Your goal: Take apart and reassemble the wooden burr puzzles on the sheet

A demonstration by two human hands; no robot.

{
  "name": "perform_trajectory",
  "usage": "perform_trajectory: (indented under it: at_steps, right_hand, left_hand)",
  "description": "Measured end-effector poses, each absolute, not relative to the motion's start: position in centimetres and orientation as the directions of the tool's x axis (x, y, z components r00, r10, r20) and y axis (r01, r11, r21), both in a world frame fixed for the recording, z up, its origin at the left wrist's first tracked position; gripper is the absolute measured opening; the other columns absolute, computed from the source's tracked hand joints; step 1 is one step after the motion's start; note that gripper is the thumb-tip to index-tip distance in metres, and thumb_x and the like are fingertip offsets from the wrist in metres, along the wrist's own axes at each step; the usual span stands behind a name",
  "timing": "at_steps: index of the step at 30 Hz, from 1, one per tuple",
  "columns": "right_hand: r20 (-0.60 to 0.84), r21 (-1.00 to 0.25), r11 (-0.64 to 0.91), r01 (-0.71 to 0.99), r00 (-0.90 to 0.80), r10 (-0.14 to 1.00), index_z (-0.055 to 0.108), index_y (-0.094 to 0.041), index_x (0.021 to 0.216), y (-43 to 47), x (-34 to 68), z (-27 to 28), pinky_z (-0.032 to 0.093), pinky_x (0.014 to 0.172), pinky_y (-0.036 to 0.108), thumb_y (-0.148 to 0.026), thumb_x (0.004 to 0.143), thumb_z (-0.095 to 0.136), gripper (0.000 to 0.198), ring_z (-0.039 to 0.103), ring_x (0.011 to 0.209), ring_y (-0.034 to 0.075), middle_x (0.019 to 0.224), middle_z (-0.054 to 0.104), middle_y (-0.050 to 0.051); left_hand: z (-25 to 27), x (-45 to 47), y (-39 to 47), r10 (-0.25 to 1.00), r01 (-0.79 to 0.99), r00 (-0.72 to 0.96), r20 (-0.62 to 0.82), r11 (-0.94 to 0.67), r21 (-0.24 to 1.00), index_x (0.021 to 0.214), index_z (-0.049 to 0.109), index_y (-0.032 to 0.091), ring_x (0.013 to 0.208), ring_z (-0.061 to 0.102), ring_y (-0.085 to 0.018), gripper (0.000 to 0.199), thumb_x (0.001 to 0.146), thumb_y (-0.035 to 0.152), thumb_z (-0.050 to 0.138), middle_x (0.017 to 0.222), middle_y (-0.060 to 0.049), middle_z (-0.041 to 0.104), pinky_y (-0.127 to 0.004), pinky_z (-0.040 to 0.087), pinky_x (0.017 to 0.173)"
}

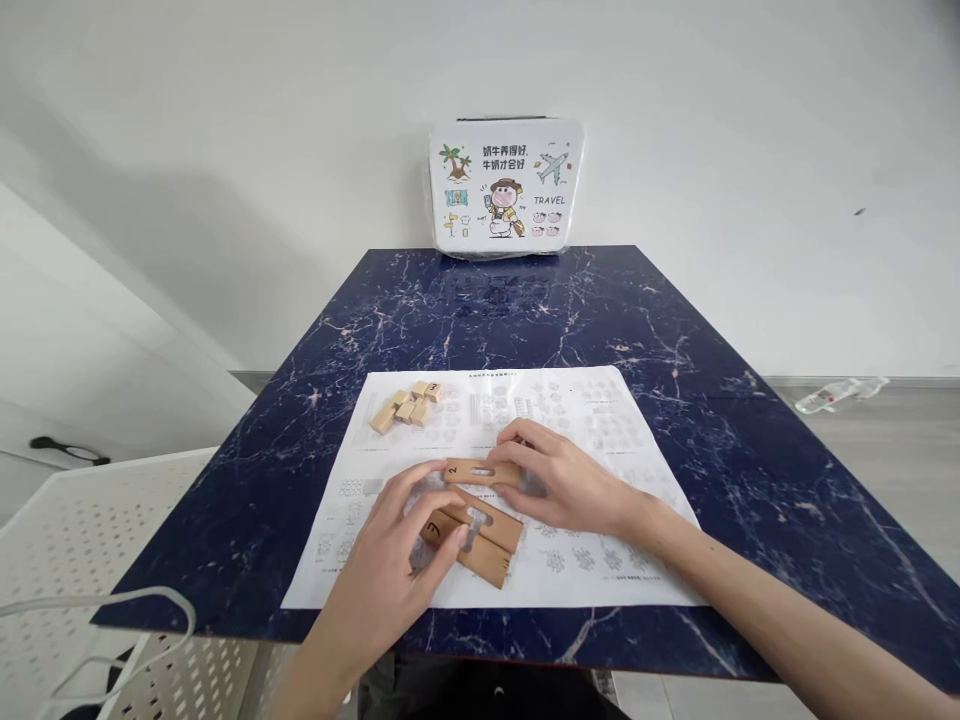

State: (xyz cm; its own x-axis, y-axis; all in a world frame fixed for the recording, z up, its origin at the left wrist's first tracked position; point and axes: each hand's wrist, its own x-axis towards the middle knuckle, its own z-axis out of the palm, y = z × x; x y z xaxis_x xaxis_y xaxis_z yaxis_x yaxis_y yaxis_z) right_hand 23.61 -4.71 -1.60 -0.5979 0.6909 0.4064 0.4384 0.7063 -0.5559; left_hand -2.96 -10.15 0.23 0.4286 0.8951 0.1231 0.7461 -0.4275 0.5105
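My right hand [559, 478] is closed on the right end of a slotted wooden piece [465, 472] marked 2. The thumb and fingertips pinch it just above the paper. My left hand [394, 545] curls round the left side of a wooden piece [486, 560] marked 3, with its thumb on top. A forefinger of that hand reaches the left end of the piece marked 2. Against the marked 3 piece lies another slotted wooden piece [502, 522], tilted the same way. My left fingers hide part of both lower pieces.
A printed white sheet [600, 480] lies under the pieces on the dark blue marbled table [600, 320]. Several small wooden blocks [409, 408] sit at its upper left. A white cartoon-printed case [506, 190] leans on the wall. A perforated white surface [97, 520] stands at left.
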Motion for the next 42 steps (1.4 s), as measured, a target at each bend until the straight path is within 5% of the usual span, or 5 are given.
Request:
perform_trajectory:
  at_steps: [13,21,28,35,42]
  right_hand:
    - [0.398,-0.548,0.626,0.555,-0.484,0.779,0.058,-0.021,0.117,-4.4,23.6,-2.1,0.054,0.085,0.042,-0.025,0.101,0.064,0.018,0.063,0.097,0.026,0.109,0.065,0.011]
    - [0.386,-0.546,0.565,0.619,-0.413,0.825,0.058,-0.020,0.108,-4.2,23.6,-2.1,0.054,0.083,0.041,-0.026,0.099,0.066,0.014,0.063,0.095,0.026,0.106,0.066,0.010]
    - [0.376,-0.489,0.519,0.702,-0.367,0.851,0.052,-0.022,0.091,-3.7,23.6,-2.5,0.049,0.078,0.040,-0.027,0.107,0.049,0.017,0.060,0.084,0.025,0.091,0.066,0.009]
    - [0.212,-0.785,0.203,0.585,-0.055,0.976,0.052,-0.024,0.097,-3.3,24.2,-2.0,0.039,0.059,0.033,-0.037,0.108,0.040,0.021,0.054,0.059,0.019,0.074,0.063,0.001]
    - [0.124,-0.965,0.126,0.230,-0.024,0.992,0.054,-0.024,0.091,-3.3,24.4,-0.8,0.044,0.065,0.034,-0.050,0.108,0.044,0.034,0.053,0.063,0.016,0.078,0.061,0.001]
  left_hand:
    - [1.6,-2.7,-8.1,0.833,0.661,0.550,0.061,-0.478,0.579,0.129,0.064,0.029,0.127,0.057,-0.027,0.025,0.105,0.034,0.058,0.131,-0.005,0.064,-0.043,0.054,0.105]
    - [4.0,-2.4,-4.1,0.772,0.691,0.614,-0.163,-0.425,0.585,0.094,0.064,0.022,0.102,0.064,-0.025,0.021,0.102,0.041,0.059,0.104,-0.003,0.067,-0.037,0.051,0.088]
    - [4.3,-1.8,-0.3,0.809,0.534,0.574,-0.127,-0.252,0.807,0.100,0.064,0.021,0.070,0.066,-0.016,0.032,0.106,0.050,0.051,0.093,-0.003,0.071,-0.029,0.050,0.063]
    - [3.2,0.3,1.5,0.878,0.283,0.479,-0.024,-0.128,0.951,0.102,0.062,0.018,0.053,0.039,-0.007,0.031,0.109,0.045,0.049,0.091,-0.004,0.064,-0.026,0.036,0.053]
    - [1.0,0.3,1.8,0.843,0.033,0.537,-0.022,0.005,0.999,0.119,0.064,0.016,0.075,0.057,-0.013,0.026,0.107,0.036,0.056,0.113,-0.011,0.066,-0.031,0.048,0.070]
